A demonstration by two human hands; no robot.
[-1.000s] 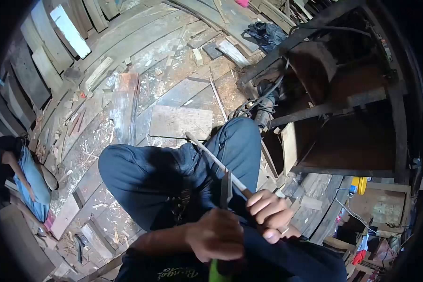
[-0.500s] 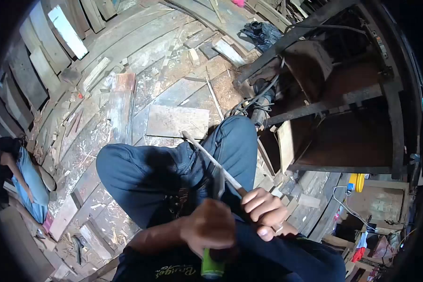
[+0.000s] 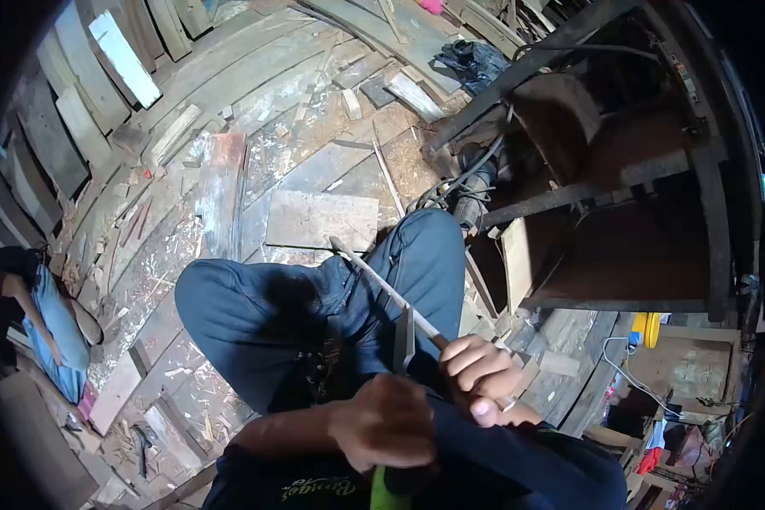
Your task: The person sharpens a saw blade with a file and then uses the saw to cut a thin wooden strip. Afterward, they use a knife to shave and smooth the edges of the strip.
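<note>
A long thin wooden stick [image 3: 381,282] slants over my lap, its lower end gripped in my right hand [image 3: 482,374]. My left hand [image 3: 388,422] is closed in a fist round a tool with a green handle [image 3: 388,490]. The tool's flat grey blade [image 3: 406,338] points up from the fist, its tip beside or against the stick; contact is hard to tell. My fingers hide the middle of the tool.
A flat board [image 3: 323,220] lies beyond my knees among wood scraps and shavings. Dark framework [image 3: 586,200] with cables stands at the right. At the left edge sits another person [image 3: 55,319]. Planks [image 3: 81,127] lean at the upper left.
My left fist and the tool moved down and slightly left, then back up along the stick. My right hand has shifted slightly, still holding the stick.
</note>
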